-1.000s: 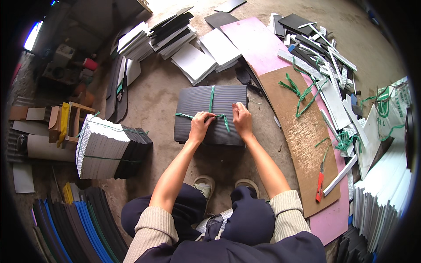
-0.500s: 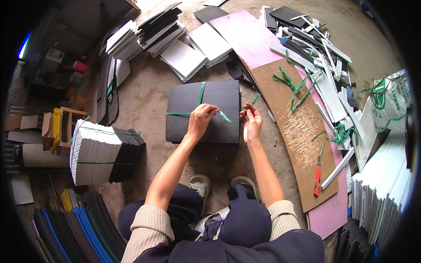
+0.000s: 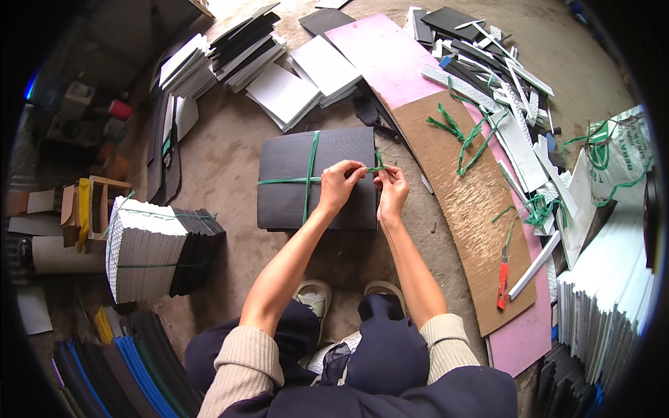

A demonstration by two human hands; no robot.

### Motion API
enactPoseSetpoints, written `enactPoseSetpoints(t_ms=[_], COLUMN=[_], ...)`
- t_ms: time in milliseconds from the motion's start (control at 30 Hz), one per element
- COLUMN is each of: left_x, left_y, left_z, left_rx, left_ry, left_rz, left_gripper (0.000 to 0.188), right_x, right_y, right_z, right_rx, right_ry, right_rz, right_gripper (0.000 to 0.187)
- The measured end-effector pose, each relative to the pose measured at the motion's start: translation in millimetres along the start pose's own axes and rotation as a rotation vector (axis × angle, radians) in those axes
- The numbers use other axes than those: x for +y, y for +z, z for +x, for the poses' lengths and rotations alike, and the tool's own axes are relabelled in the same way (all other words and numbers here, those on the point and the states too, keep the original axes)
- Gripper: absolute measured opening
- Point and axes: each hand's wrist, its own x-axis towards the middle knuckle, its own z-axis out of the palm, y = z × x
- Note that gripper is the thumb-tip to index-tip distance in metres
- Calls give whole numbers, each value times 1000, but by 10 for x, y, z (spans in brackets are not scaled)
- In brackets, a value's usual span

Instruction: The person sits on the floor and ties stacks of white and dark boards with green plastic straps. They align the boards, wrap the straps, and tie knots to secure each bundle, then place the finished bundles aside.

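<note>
A stack of black ribbed sheets point(image 3: 282, 209) lies on the floor in front of me, with green plastic twine point(image 3: 312, 155) crossing over its top. Over the stack's right half, my left hand point(image 3: 340, 187) pinches the twine between thumb and fingers. My right hand point(image 3: 392, 192) is just beyond the stack's right edge, closed on the same twine. A short length of it runs between my two sets of fingertips, and a loose end stands up just behind them. Whether there is a knot there is too small to tell.
A tied bundle of white and black sheets point(image 3: 150, 247) stands at left. White sheet stacks point(image 3: 282, 94) lie behind. On the right, a brown board point(image 3: 446, 167) over a pink sheet point(image 3: 390, 56) carries twine scraps point(image 3: 474, 143) and a red cutter knife point(image 3: 502, 285). Offcuts point(image 3: 512, 139) are heaped beyond.
My left hand has moved right, toward my right hand. The right hand has closed on the twine. Twine now runs across the top in a full cross, down to the near edge.
</note>
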Motion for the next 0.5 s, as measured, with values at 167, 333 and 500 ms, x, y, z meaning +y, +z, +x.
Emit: enactPoseSetpoints(t_ms=[167, 333, 500], left_x=[47, 10, 6], left_y=[130, 157, 114], left_z=[-5, 1, 36], left_rx=[55, 71, 29], left_ry=[64, -11, -75], left_rz=[63, -19, -124], left_gripper=[14, 12, 13], right_x=[-16, -91, -92], right_y=[11, 46, 45], right_z=[27, -21, -62], right_rx=[19, -13, -20], right_ry=[-47, -124, -168], right_rz=[-63, -383, -480], right_gripper=[5, 4, 4])
